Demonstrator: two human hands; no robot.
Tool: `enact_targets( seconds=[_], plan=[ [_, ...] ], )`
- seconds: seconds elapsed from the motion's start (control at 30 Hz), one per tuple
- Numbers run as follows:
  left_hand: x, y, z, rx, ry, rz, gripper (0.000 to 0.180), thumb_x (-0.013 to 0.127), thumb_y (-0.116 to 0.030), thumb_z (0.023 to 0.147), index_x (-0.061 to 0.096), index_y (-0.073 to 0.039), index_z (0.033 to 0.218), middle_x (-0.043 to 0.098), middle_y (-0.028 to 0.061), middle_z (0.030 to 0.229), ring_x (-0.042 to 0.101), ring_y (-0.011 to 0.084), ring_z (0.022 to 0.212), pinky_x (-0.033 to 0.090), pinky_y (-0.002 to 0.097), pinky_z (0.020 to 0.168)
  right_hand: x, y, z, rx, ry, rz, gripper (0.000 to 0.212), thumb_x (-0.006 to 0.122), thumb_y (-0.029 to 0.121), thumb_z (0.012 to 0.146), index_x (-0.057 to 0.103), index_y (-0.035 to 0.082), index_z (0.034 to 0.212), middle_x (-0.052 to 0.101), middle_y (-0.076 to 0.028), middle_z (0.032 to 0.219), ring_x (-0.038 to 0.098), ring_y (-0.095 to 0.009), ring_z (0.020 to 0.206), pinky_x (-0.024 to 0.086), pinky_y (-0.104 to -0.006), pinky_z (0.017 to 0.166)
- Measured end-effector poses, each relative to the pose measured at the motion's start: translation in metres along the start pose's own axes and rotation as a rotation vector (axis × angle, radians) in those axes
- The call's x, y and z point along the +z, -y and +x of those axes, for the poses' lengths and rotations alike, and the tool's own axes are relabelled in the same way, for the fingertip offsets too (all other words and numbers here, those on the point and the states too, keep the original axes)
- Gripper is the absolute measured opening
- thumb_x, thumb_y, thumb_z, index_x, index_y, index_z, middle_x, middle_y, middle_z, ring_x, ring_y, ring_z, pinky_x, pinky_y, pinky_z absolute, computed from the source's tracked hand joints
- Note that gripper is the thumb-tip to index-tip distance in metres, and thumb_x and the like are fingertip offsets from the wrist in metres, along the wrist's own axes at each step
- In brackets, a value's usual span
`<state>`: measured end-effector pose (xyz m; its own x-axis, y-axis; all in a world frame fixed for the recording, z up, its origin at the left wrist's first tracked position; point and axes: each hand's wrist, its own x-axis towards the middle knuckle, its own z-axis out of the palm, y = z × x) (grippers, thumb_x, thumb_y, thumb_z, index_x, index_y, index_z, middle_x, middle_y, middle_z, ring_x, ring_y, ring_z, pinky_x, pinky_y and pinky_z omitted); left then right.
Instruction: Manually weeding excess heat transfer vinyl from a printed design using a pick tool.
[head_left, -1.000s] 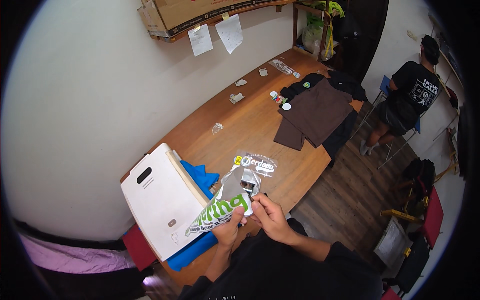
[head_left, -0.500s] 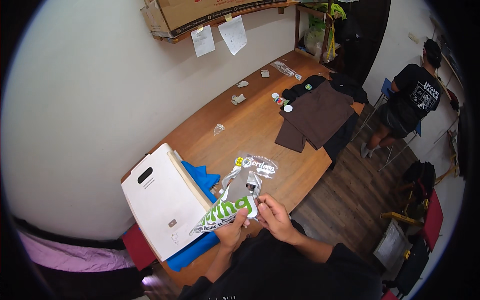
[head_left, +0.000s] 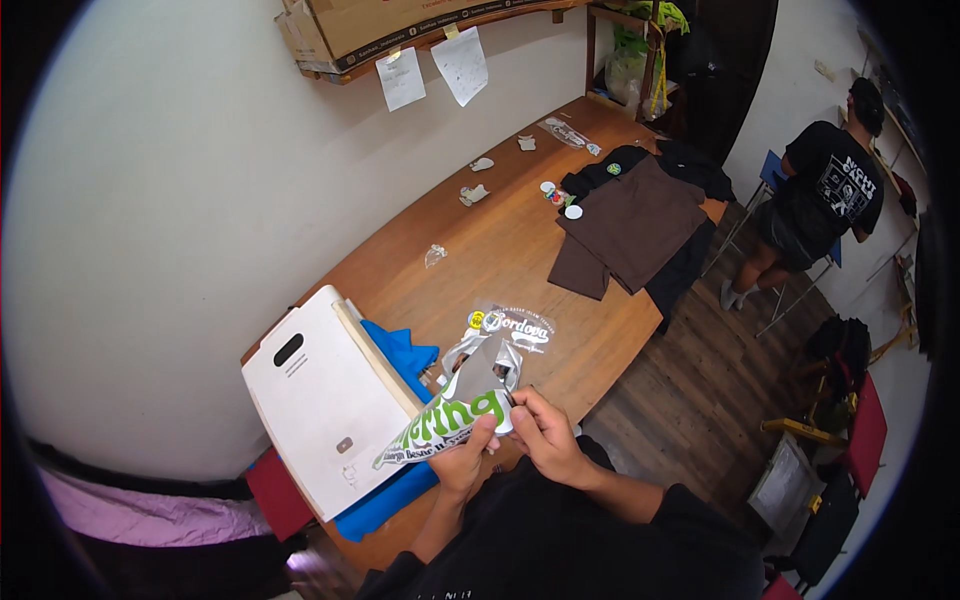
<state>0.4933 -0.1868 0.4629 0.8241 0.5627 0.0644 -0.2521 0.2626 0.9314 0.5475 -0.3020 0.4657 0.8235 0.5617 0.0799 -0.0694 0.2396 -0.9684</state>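
Observation:
Both my hands hold a shiny silver printed film (head_left: 447, 421) with large green and white lettering, curled and tilted over the near edge of the table. My left hand (head_left: 463, 462) grips its lower edge with the thumb on top. The fingers of my right hand (head_left: 547, 436) pinch its right edge; the exact bit between them is too small to make out. Just beyond it, a clear film (head_left: 530, 328) with white lettering and a yellow round mark lies on the table (head_left: 480, 250). A white panel-shaped case (head_left: 325, 400) with a dark oval slot sits left, over blue cloth (head_left: 385, 508).
Brown cloth (head_left: 635, 220) and black clothing (head_left: 685, 165) lie at the far right of the table. Small film scraps (head_left: 473, 194) are scattered along the wall side. A cardboard box (head_left: 400, 25) rests on a shelf above. Another person (head_left: 828, 190) sits at the right, back turned.
The silver film has tilted slightly and shifted a little left in my hands. My right fingers have bent closer around its edge. The view has moved slightly.

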Motion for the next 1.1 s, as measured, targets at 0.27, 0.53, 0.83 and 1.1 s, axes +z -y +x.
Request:
enact_targets(
  seconds=[0.27,0.53,0.83,1.1],
  plan=[
    [-0.004,0.001,-0.002,-0.026,0.032,0.000,0.021,0.065,0.001,0.080,0.054,0.003,0.097,0.060,0.0077,0.076,0.054,0.0097,0.054,0.043,0.0193,0.046,0.001,0.002,-0.002,0.005,-0.013,0.030,0.015,0.046,0.016,0.094,0.049,0.001,0.094,0.044,0.004,0.060,0.038,-0.001,0.055,0.030,-0.0192,0.047],
    [0.000,-0.004,-0.003,-0.049,0.054,0.032,0.023,0.065,0.002,0.078,0.053,0.003,0.098,0.060,0.0096,0.077,0.053,0.0103,0.052,0.043,0.0198,0.043,0.001,0.004,-0.002,0.029,-0.027,0.080,0.017,0.044,0.017,0.095,0.049,0.001,0.093,0.042,0.004,0.059,0.037,0.000,0.053,0.030,-0.0188,0.046],
    [0.002,-0.004,-0.005,-0.043,0.077,0.000,0.025,0.066,0.001,0.078,0.053,0.003,0.099,0.060,0.0092,0.078,0.053,0.0100,0.052,0.043,0.0197,0.044,0.004,0.014,-0.003,0.065,-0.017,0.237,0.019,0.042,0.021,0.097,0.047,0.002,0.096,0.041,0.005,0.063,0.032,0.000,0.050,0.025,-0.0173,0.044],
    [0.002,-0.002,-0.007,-0.047,0.083,0.012,0.025,0.066,0.002,0.078,0.053,0.003,0.100,0.060,0.0097,0.079,0.054,0.0104,0.053,0.043,0.0201,0.044,0.003,0.016,-0.002,0.083,-0.017,0.274,0.021,0.040,0.022,0.097,0.046,0.003,0.097,0.041,0.004,0.063,0.032,0.000,0.050,0.024,-0.0172,0.043]
  ],
)
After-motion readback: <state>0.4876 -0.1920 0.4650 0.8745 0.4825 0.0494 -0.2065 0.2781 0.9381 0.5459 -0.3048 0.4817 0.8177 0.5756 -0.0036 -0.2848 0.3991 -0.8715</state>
